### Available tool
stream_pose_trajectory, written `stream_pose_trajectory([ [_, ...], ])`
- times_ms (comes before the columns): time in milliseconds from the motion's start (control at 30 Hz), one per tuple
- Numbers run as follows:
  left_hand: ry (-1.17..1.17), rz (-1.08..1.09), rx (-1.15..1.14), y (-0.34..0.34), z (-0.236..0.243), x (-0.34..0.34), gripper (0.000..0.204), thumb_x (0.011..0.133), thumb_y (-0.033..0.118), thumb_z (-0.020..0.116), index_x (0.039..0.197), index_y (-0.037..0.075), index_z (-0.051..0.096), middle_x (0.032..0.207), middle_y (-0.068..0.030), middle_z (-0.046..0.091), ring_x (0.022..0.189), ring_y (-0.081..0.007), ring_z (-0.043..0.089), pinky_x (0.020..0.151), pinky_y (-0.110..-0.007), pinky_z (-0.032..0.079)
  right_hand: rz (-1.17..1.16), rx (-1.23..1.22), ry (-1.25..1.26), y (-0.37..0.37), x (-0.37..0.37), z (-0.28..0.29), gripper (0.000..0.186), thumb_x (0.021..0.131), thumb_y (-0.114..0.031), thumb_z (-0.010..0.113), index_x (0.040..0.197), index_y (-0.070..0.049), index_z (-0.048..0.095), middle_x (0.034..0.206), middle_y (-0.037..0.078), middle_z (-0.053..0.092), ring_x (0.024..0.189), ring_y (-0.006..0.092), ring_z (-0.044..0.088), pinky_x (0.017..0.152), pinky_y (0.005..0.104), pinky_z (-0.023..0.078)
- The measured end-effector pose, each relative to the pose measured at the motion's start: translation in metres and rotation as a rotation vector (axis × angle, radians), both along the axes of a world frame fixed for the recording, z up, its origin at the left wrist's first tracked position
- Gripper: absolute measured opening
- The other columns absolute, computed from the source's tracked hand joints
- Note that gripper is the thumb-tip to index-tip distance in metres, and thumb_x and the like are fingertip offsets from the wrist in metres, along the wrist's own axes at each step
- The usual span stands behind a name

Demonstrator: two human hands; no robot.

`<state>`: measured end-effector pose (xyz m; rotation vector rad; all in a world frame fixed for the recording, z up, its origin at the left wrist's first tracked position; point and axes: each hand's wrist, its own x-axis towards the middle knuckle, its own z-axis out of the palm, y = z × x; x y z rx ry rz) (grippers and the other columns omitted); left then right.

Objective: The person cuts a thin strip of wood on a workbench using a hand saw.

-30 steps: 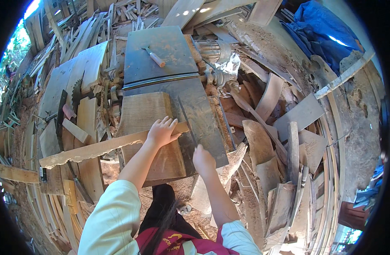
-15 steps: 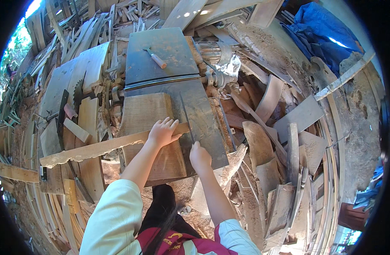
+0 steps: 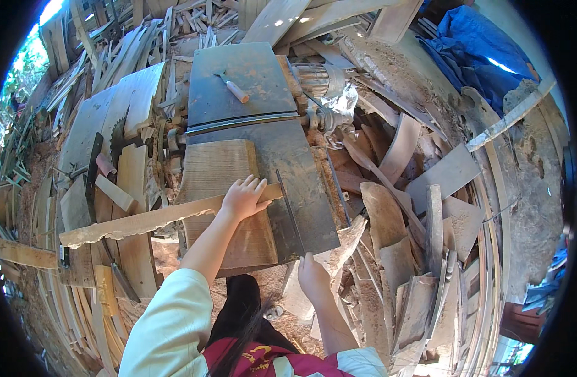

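Observation:
A long narrow wooden board [image 3: 156, 217] with one rough edge lies across a thick wood block [image 3: 229, 157] on the metal machine table [image 3: 301, 157]. My left hand [image 3: 243, 197] grips the board near its right end and presses it down on the block. In my right hand [image 3: 313, 276], at the table's near right edge, is a hand saw [image 3: 293, 217] with a thin dark blade seen nearly edge-on. Its far part lies against the board's right end; how deep it has cut is too small to tell. My fingers hide its handle.
A wooden-handled tool [image 3: 235, 90] lies on the machine table's far half. On the left, a toothed circular blade [image 3: 117, 135] stands up beside boards. Curved wood offcuts [image 3: 383, 213] crowd the right side. A blue tarp [image 3: 477, 47] hangs at the far right.
My right hand has drawn the saw back toward me and slightly right. My left hand stays on the board, which has barely moved.

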<state>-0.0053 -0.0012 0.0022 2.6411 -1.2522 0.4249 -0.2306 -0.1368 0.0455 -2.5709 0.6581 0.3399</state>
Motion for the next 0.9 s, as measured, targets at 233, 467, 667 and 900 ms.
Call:
stream_pose_trajectory([
  [233, 0.0, 0.001, -0.007, 0.002, 0.002, -0.001, 0.051, 0.077, 0.044, 0.057, 0.11, 0.007, 0.05, 0.105, -0.0106, 0.058, 0.105, -0.0255, 0.053, 0.083, -0.036, 0.043, 0.03, -0.012, -0.063, -0.003, 0.09, -0.006, 0.026, 0.09, -0.025, 0.033, 0.092, -0.004, 0.047, 0.079, 0.022, 0.061, 0.077, 0.0387, 0.06, 0.067, 0.0484, 0.046],
  [467, -0.012, -0.019, -0.043, 0.002, 0.002, 0.002, 0.052, 0.075, 0.043, 0.059, 0.11, 0.005, 0.051, 0.104, -0.0102, 0.059, 0.103, -0.0248, 0.053, 0.081, -0.035, 0.043, 0.058, -0.058, -0.091, -0.006, 0.158, -0.017, 0.025, 0.088, -0.022, 0.032, 0.092, -0.004, 0.048, 0.082, 0.02, 0.062, 0.079, 0.0356, 0.061, 0.069, 0.047, 0.047],
  [667, 0.03, -0.005, -0.029, 0.002, 0.003, 0.003, 0.05, 0.076, 0.043, 0.058, 0.109, 0.006, 0.051, 0.103, -0.0093, 0.059, 0.103, -0.0246, 0.053, 0.082, -0.035, 0.043, 0.024, -0.029, -0.091, 0.002, 0.14, -0.016, 0.025, 0.089, -0.023, 0.031, 0.093, -0.003, 0.046, 0.08, 0.02, 0.062, 0.077, 0.0362, 0.061, 0.067, 0.0469, 0.047],
  [900, 0.021, -0.003, -0.029, -0.001, -0.004, 0.002, 0.05, 0.076, 0.044, 0.057, 0.11, 0.008, 0.05, 0.105, -0.0086, 0.058, 0.105, -0.0246, 0.053, 0.083, -0.035, 0.043, 0.001, -0.007, -0.055, 0.004, 0.062, -0.017, 0.023, 0.089, -0.024, 0.035, 0.091, -0.003, 0.044, 0.076, 0.022, 0.06, 0.073, 0.0385, 0.059, 0.065, 0.0491, 0.045],
])
